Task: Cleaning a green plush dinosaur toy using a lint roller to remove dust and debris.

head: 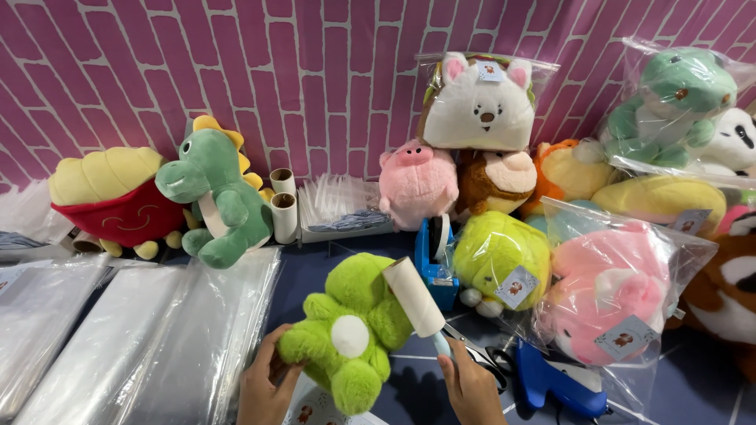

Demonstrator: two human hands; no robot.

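Step in hand, by the look of it: lint-rolling. Left hand (266, 387) clamped on the lower edge of the lime-green plush frog (352, 329), lying back-up on the counter (709, 378). Right hand (470, 389) closed around the lint roller (415, 297) handle, roller head touching the frog's upper right side, just above the hand. Next stroke likely needs the plush held steady.

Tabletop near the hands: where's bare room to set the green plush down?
Bare dark table shows between the clear bag sheets and green plush, and below the lint roller by the right hand. Right side is crowded: bagged plush toys, scissors, blue tagging gun.
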